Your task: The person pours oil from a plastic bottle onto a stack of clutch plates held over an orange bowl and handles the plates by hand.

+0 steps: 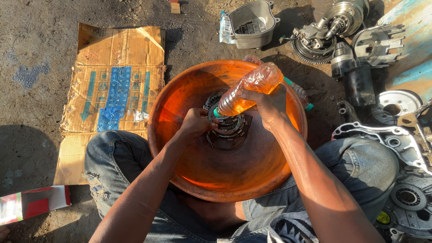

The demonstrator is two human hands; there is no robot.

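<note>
1. The right hand (268, 102) is wrapped around a clear plastic bottle (246, 89) of orange liquid, tilted with its green neck pointing down and leftward from the hand.
2. The bottle's mouth sits just above a round toothed metal clutch part (228, 121), which lies below and to the left of that hand.
3. The left hand (196, 123) is curled closed on the clutch part's left edge, fingers pressed against it.
4. Both hands work inside a wide orange basin (216, 180) held between the person's knees.
5. Right of the right hand, grey engine parts (396, 139) lie on the ground; left of the left hand lies flattened cardboard (114, 81).
</note>
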